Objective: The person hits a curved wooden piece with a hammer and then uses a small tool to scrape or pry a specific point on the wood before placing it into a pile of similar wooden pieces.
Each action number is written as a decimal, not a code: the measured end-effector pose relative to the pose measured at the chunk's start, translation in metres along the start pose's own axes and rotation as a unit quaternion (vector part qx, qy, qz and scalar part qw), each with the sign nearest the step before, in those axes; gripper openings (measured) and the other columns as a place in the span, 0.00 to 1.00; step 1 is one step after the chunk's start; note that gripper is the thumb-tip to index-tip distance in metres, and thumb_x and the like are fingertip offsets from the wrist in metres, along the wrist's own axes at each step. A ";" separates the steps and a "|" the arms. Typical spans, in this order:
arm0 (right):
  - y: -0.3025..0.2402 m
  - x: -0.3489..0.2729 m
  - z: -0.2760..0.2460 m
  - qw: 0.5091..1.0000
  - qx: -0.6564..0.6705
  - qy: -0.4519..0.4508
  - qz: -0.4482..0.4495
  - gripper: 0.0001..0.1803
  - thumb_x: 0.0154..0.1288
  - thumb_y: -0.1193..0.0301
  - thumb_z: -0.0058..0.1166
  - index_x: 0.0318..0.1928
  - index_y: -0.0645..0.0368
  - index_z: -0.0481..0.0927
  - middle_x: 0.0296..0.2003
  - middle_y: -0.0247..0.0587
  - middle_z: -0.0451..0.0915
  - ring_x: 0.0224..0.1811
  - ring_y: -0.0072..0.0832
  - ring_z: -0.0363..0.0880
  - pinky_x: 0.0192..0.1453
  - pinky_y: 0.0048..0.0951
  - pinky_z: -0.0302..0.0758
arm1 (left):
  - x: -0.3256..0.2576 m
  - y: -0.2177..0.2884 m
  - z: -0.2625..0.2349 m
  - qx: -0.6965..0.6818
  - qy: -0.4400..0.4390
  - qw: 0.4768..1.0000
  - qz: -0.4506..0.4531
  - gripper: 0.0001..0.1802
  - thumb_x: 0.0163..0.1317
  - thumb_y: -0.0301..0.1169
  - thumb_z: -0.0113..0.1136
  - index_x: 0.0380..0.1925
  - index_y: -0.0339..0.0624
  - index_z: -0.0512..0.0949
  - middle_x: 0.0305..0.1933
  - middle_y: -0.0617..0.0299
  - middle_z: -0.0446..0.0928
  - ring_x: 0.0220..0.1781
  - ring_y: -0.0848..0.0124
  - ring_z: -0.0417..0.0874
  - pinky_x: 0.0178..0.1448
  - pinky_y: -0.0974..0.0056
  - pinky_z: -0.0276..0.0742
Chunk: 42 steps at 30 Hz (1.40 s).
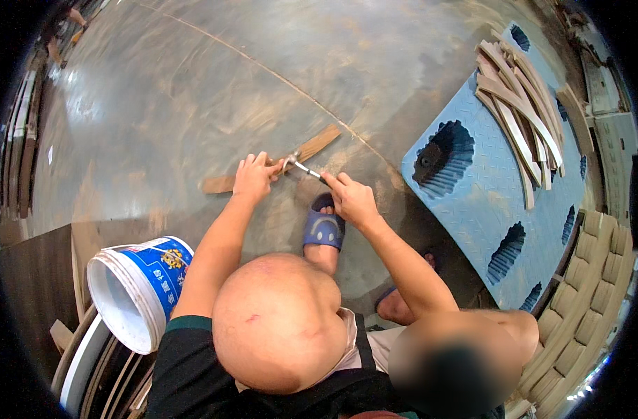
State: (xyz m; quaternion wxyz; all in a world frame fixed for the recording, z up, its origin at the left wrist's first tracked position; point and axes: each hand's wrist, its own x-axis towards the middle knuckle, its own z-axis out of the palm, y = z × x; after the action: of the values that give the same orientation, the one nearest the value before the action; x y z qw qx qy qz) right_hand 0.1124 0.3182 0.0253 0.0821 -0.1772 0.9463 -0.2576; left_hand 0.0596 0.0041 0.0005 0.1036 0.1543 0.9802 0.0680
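A curved brown wooden strip [317,142] lies across the floor in front of me, slanting up to the right. My left hand [255,178] grips it near its middle, fingers bent over the wood; whether a small piece is also between the fingertips, I cannot make out. In my right hand [352,200] is a hammer [308,170] with a bright metal head and shaft and a dark grip. The hammer's head is at the strip, right beside my left fingertips. Just below the hammer is my foot in a blue slipper [324,225].
On the right stands a blue pallet [448,216] with ribbed holes, bearing a pile of curved wooden strips [518,105]. A white and blue bucket [167,269] lies tipped at the left, above stacked boards [99,370]. Beige slatted pieces [577,307] line the lower right. Another person's arm [56,52] shows far left.
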 end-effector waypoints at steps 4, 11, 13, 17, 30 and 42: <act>-0.005 -0.001 -0.001 0.998 -0.055 -0.009 -0.007 0.52 0.52 0.49 0.83 0.78 0.40 0.77 0.48 0.41 0.82 0.48 0.45 0.91 0.46 0.47 0.88 | 0.001 -0.003 0.005 -0.010 0.013 1.000 0.000 0.29 0.70 0.32 0.73 0.68 0.79 0.89 0.56 0.68 0.79 0.60 0.62 0.79 0.66 0.53 0.76; 0.017 0.000 0.008 0.989 -0.096 -0.012 0.109 0.33 0.74 0.61 0.70 0.77 0.37 0.79 0.43 0.49 0.84 0.46 0.52 0.91 0.48 0.52 0.88 | -0.002 0.001 0.000 -0.029 0.028 0.999 0.015 0.28 0.69 0.33 0.74 0.68 0.77 0.89 0.56 0.69 0.80 0.61 0.62 0.78 0.66 0.54 0.76; 0.051 -0.002 0.024 0.953 -0.017 0.148 0.265 0.31 0.81 0.66 0.59 0.81 0.37 0.74 0.43 0.50 0.85 0.46 0.55 0.91 0.48 0.54 0.87 | 0.005 0.006 -0.005 -0.023 0.025 0.999 0.021 0.29 0.67 0.33 0.77 0.67 0.73 0.90 0.57 0.67 0.81 0.60 0.61 0.79 0.65 0.52 0.76; 0.047 -0.005 -0.008 0.961 0.022 0.209 0.181 0.30 0.81 0.66 0.61 0.80 0.37 0.77 0.44 0.50 0.86 0.47 0.57 0.90 0.48 0.56 0.85 | -0.002 0.001 -0.001 -0.022 0.018 1.000 0.012 0.29 0.66 0.33 0.78 0.67 0.71 0.91 0.57 0.66 0.81 0.60 0.60 0.79 0.65 0.52 0.77; 0.082 0.029 -0.005 0.689 0.620 0.124 0.354 0.22 0.87 0.48 0.61 0.67 0.46 0.87 0.21 0.20 0.66 0.17 0.13 0.58 0.20 0.23 0.56 | -0.002 0.001 0.001 0.007 -0.012 1.000 -0.007 0.29 0.71 0.36 0.75 0.70 0.79 0.87 0.59 0.70 0.78 0.62 0.63 0.78 0.67 0.53 0.76; 0.074 0.027 -0.001 0.634 0.685 0.025 0.357 0.20 0.86 0.49 0.61 0.64 0.46 0.87 0.22 0.22 0.65 0.18 0.14 0.57 0.20 0.24 0.56 | -0.002 0.006 -0.004 -0.015 0.019 1.000 0.004 0.28 0.68 0.35 0.76 0.68 0.74 0.89 0.56 0.68 0.80 0.60 0.61 0.79 0.65 0.52 0.76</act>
State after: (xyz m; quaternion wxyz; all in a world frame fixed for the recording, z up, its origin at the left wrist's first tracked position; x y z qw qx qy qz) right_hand 0.0655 0.3686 -0.0136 0.2417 0.2883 0.4889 -0.7871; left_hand 0.0620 0.0084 0.0057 0.0872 0.1552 0.9802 0.0863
